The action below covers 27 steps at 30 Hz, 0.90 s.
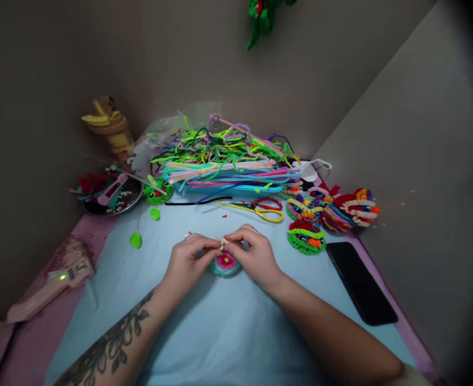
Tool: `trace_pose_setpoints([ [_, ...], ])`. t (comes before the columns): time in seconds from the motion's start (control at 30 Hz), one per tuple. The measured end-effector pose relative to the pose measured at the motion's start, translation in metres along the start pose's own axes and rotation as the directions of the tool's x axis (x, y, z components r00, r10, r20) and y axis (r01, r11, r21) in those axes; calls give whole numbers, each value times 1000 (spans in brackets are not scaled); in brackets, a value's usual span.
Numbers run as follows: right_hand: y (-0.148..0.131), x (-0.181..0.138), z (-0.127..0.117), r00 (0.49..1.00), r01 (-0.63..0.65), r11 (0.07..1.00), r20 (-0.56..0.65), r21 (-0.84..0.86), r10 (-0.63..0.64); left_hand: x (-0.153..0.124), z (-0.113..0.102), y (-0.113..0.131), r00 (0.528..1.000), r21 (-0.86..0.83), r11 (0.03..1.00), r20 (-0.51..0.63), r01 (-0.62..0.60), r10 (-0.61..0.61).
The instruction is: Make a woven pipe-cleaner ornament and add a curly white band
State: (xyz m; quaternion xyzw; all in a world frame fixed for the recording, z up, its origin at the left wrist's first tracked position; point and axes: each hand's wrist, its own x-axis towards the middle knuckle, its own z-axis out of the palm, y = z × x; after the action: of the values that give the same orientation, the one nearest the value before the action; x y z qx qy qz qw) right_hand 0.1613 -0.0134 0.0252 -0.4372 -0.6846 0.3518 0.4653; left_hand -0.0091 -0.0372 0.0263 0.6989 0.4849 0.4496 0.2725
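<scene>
Since the left hand [189, 256] and the right hand [258, 253] meet over one round pink-and-teal chenille piece [226, 262], I would keep the pinch light and even, so its shape stays true. The fingers of both grip what looks like a cream strip [222, 243] at its top edge, above the blue cloth [236, 332], nearer me than the scissors [266, 213]. Whether the piece touches the cloth, I can't tell. My fingers hide the strip's ends; the green hanging ornament [266, 20] is cut off above.
</scene>
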Motion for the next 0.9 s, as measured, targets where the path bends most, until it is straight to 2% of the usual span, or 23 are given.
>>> trace_pose_setpoints([
  [0.1, 0, 0, -1, 1000, 4, 1000, 17, 9, -5, 0, -1, 1, 1000, -16, 1000, 2, 22, -22],
  [0.27, -2, 1, -3, 995, 57, 998, 84, -5, -56, 0, -2, 5, 987, -8, 987, -5, 159, -159],
  [0.43, -1, 3, -5, 996, 14, 1000, 91, 14, -15, 0, -1, 5, 971, -88, 967, 26, 240, -238],
  [0.7, 4, 3, -4, 982, 10, 1000, 191, 15, -13, 0, 2, 1, 964, -85, 960, 17, 265, -265],
  [0.9, 7, -1, -1, 983, 31, 1000, 180, 1, -31, 0, 2, 1, 958, -86, 954, 13, 286, -286],
])
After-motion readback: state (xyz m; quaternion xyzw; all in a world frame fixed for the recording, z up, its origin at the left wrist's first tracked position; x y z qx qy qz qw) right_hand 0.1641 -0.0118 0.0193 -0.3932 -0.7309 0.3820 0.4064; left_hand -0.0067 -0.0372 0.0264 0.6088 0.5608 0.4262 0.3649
